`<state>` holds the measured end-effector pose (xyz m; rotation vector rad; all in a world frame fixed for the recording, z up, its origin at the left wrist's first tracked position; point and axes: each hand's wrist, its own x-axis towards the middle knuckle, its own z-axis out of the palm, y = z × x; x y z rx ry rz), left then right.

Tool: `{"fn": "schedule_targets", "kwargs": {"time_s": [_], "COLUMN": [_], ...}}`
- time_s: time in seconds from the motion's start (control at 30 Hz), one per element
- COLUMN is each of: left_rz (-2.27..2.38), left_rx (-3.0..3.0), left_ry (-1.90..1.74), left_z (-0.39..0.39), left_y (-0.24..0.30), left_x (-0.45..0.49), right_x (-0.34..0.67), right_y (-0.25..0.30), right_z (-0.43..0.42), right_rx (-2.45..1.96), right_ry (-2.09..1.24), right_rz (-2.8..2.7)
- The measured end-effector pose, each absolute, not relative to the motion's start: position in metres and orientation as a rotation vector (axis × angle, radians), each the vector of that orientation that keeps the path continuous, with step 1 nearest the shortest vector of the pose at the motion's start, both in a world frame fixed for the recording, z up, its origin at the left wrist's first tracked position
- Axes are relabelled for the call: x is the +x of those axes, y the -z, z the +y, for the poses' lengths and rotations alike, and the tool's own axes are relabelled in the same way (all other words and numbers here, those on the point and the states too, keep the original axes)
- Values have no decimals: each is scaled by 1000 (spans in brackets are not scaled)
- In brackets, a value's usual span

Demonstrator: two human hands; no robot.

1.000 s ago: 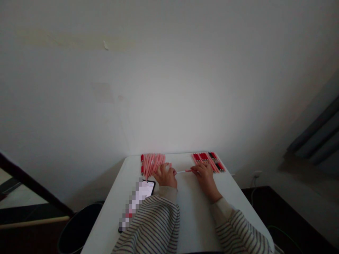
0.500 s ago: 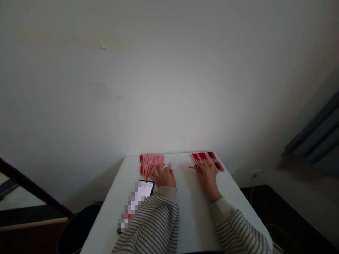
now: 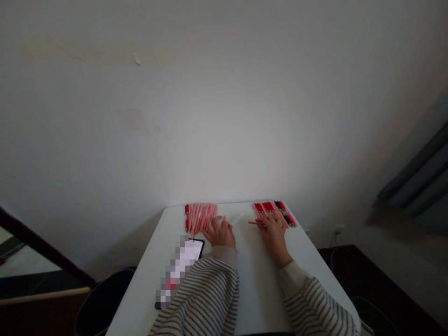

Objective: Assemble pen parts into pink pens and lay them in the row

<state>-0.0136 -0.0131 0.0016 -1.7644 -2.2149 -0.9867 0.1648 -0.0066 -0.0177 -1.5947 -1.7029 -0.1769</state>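
Observation:
My left hand (image 3: 220, 233) rests on the white table (image 3: 259, 284) beside a pile of pink pen barrels (image 3: 200, 215). Its fingers pinch a thin white refill (image 3: 237, 218) that points up and to the right. My right hand (image 3: 273, 231) lies near a row of red and black pen parts (image 3: 275, 211) at the table's far right. It pinches a small red piece (image 3: 252, 222) that sticks out to the left. The two held parts are apart.
A phone (image 3: 182, 268) with a lit screen lies on the table left of my left sleeve. A dark bin (image 3: 101, 303) stands on the floor to the left. A plain wall rises just behind the table's far edge.
A second ago the white refill and red piece were joined in one line between my hands. They have come apart; the refill now tilts upward in my left hand.

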Motion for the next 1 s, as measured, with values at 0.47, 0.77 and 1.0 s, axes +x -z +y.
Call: {"fn": "schedule_targets", "kwargs": {"time_s": [0.47,0.77,1.0], "left_rz": [-2237,-2228,-2233], "left_rx": [-1791,-1839,-1911], "left_ry": [1010,967,994], "left_z": [-18,-17,-18], "left_y": [-12,-12,-12], "left_x": [-22,-23,-19], "right_x": [170,168,164], "right_y": [18,18,14], "right_z": [-3,-4,-4], "right_rx": [-1624,-1571,-1440], "right_ry": [149,156,68], "right_rz": [-1632,-1676,-1836]}}
